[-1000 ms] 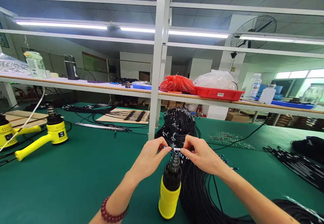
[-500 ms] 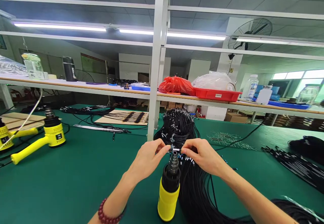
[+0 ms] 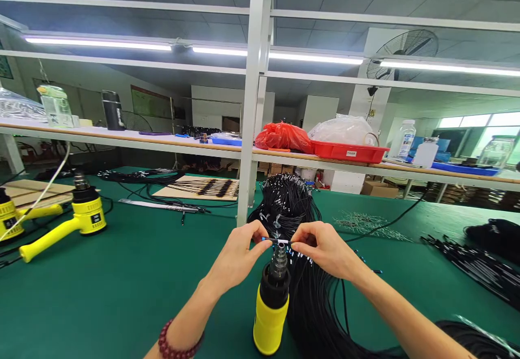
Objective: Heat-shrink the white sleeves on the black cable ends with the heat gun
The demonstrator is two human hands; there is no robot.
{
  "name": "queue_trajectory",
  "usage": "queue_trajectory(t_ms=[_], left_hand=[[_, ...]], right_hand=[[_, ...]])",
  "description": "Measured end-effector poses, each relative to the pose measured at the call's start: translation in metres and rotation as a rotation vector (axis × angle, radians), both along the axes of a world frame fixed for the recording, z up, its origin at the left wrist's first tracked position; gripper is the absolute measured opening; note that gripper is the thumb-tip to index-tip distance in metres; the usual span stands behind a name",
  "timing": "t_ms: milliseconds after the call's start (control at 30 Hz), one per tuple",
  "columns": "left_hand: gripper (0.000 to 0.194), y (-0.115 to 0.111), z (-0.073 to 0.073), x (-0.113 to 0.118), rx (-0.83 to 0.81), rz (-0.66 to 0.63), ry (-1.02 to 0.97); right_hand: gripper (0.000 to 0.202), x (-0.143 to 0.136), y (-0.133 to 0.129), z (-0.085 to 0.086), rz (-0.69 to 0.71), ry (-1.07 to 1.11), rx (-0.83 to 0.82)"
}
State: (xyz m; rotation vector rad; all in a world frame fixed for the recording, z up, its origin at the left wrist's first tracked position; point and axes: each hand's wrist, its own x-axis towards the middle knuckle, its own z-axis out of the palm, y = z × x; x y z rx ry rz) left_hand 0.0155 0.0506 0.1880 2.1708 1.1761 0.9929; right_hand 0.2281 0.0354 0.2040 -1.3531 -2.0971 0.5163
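Note:
A thin black cable (image 3: 273,239) with a white sleeve and a bluish end stretches level between my hands. My left hand (image 3: 238,250) is closed, pinching it near the bluish end with thumb and forefinger. On the other side of the sleeve, my right hand (image 3: 327,248) pinches the cable, its fingers folded. Just below the white sleeve is the metal nozzle of a yellow and black heat gun (image 3: 270,315), which stands nozzle up on the green table. Behind and right of the gun lies a big bundle of black cables (image 3: 312,299) with white-marked ends.
Two more yellow heat guns, the nearer one (image 3: 90,213) standing upright, are at the left. A white post (image 3: 246,148) rises behind my hands and carries a shelf with a red tray (image 3: 349,153). More black cables (image 3: 471,261) and thin loose wires (image 3: 368,223) lie at right.
The left fingers have shifted slightly, so the bluish cable end and a black stretch now show beside them. The white sleeve stays above the nozzle, and the right hand has hardly moved.

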Motion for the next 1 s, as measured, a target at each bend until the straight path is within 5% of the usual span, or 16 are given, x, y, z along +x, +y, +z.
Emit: queue_trajectory(t_ms=[333,733,1000], left_hand=[[0.049,0.0,-0.0006,-0.0014,-0.008,0.017,0.126],[0.011,-0.0013,0.0004,-0.0013,0.04,-0.03,0.023],[0.048,-0.0002,-0.0034,-0.0012,0.046,0.02,0.106]], right_hand=[[0.025,0.0018,-0.0019,0.0027,0.026,-0.036,0.04],[0.009,0.0013,0.0015,0.0001,-0.02,0.045,0.023],[0.03,0.0001,-0.0022,0.0032,0.013,-0.09,0.013]])
